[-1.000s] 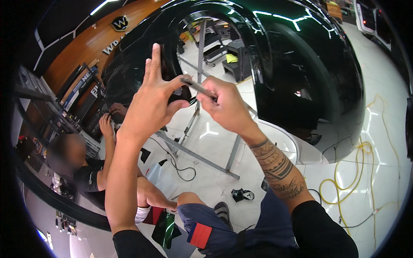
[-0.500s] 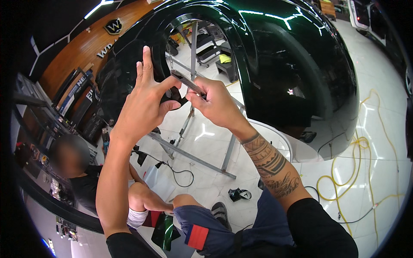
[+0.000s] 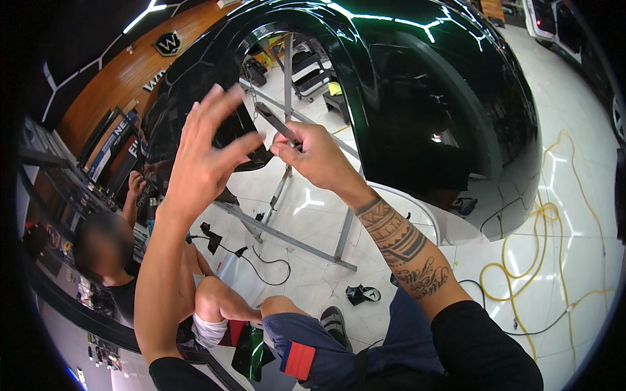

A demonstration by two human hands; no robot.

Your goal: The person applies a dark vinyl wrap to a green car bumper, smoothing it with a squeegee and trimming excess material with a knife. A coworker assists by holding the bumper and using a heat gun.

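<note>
My right hand (image 3: 310,151) is closed round a slim, dark utility knife (image 3: 277,124), its front end pointing up and left. My left hand (image 3: 207,153) is raised just left of the knife, fingers apart and slightly blurred, with nothing visible in it. Behind both hands stands a large, glossy, dark green car body panel (image 3: 430,124) with a wide arched opening. The left hand overlaps the panel's left part in view; whether it touches the panel I cannot tell.
A grey metal stand (image 3: 293,241) shows through the opening. A co-worker (image 3: 124,287) sits at lower left, near a dark green film piece (image 3: 250,352). A yellow hose (image 3: 505,274) lies coiled on the floor at right, and a black cable (image 3: 267,264) near the stand.
My left hand has moved slightly down and left, away from the knife's tip, its fingers spreading. The right hand with the knife has shifted slightly left. The co-worker's hand has come up into view.
</note>
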